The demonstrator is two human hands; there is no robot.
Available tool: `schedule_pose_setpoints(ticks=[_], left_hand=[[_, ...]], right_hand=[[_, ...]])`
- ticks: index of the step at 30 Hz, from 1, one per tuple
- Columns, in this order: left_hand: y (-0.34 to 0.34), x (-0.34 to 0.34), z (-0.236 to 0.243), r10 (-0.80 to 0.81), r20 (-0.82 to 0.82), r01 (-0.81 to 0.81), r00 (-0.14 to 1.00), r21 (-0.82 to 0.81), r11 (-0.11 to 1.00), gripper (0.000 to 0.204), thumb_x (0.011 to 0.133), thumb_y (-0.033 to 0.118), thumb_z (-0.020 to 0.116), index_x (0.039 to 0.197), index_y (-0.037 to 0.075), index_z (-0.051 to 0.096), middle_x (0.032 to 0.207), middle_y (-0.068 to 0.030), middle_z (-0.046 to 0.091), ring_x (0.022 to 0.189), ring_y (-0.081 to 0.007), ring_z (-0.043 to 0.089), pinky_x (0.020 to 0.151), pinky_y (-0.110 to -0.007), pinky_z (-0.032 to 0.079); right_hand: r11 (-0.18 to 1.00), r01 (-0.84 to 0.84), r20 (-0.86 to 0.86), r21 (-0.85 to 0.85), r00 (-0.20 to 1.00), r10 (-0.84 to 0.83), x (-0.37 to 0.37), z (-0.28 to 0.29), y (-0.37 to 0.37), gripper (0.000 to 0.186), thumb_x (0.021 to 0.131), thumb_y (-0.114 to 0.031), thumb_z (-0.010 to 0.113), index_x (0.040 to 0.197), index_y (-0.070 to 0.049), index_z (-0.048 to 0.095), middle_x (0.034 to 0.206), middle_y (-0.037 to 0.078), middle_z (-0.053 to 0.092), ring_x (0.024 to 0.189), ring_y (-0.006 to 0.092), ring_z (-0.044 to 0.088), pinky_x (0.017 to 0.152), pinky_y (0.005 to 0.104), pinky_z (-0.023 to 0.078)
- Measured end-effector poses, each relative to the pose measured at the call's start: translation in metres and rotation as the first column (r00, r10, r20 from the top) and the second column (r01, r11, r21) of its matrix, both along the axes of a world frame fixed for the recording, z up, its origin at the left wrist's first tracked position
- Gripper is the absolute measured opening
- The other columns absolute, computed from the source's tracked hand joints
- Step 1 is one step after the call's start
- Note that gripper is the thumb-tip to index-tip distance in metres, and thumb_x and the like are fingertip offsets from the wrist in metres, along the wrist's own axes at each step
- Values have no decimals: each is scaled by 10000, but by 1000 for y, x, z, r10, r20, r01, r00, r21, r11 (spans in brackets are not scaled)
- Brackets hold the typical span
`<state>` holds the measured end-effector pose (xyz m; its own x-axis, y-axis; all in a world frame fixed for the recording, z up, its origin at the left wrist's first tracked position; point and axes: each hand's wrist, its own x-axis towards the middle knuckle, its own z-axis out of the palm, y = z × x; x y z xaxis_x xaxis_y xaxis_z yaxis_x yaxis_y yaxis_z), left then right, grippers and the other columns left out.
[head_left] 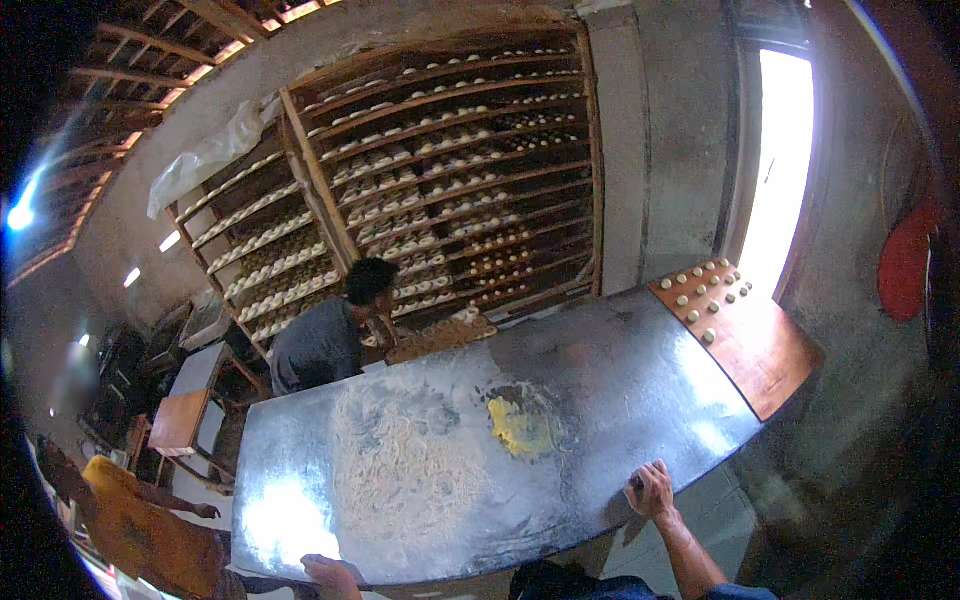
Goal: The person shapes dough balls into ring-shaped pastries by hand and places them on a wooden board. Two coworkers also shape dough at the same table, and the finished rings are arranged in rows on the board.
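A long metal-topped table [620, 370] stretches in front of me, dusted with flour [400, 480] left of its middle. On it lies a spread patch of soft yellow paste [515, 425]. My right hand [652, 490] is at the table's near edge with its fingers curled closed; a dark spot shows at the fingers, and what they hold, if anything, is too small to name. Low on the left, my left hand [328, 575] rests at the near edge with its fingers laid out, partly cut off by the frame. Both hands are apart from the yellow paste.
Round dough balls [714, 308] sit on a wooden board [765, 365] at the table's right end. Beyond the table, a person in grey [318, 345] bends beside a tall rack [597, 200] of dough pieces. Another person in orange [150, 525] stands left, near a small table [180, 425].
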<state>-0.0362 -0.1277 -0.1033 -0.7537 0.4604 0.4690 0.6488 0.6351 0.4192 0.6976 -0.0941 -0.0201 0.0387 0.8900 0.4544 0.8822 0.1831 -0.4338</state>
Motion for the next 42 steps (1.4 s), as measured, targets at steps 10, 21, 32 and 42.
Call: schedule_pose_setpoints(ticks=[10,21,32,42], left_hand=[[-6,-10,-1,51,-11,-51,999,11,999,268,919,217,526,1056,-12,538,988,-179,588,984,-344,525,852,-443,431],[-17,-28,-10,84,-23,-83,996,47,995,223,940,203,496,1014,-3,541,949,-176,583,936,-350,536,811,-449,433],[-15,-19,-15,73,42,-75,996,62,995,197,961,189,467,972,7,543,909,-172,577,887,-357,547,770,-455,436],[-10,-9,-4,100,6,-100,995,105,989,183,956,187,465,969,24,547,947,-152,564,903,-338,542,779,-464,427]], right_hand=[[993,-12,8,116,1000,12,-10,4,1,154,708,-166,652,719,-65,537,715,117,555,698,342,543,770,445,413],[989,13,-39,150,999,-8,-20,19,6,134,705,-113,650,681,-60,529,675,116,549,667,331,513,705,424,411],[977,85,-82,194,994,-70,-13,6,6,156,711,-122,650,650,-58,522,658,115,547,660,330,515,721,426,408],[974,124,-103,190,989,-106,-6,-7,8,133,706,-115,650,664,-63,535,639,98,547,630,304,532,711,419,419]])
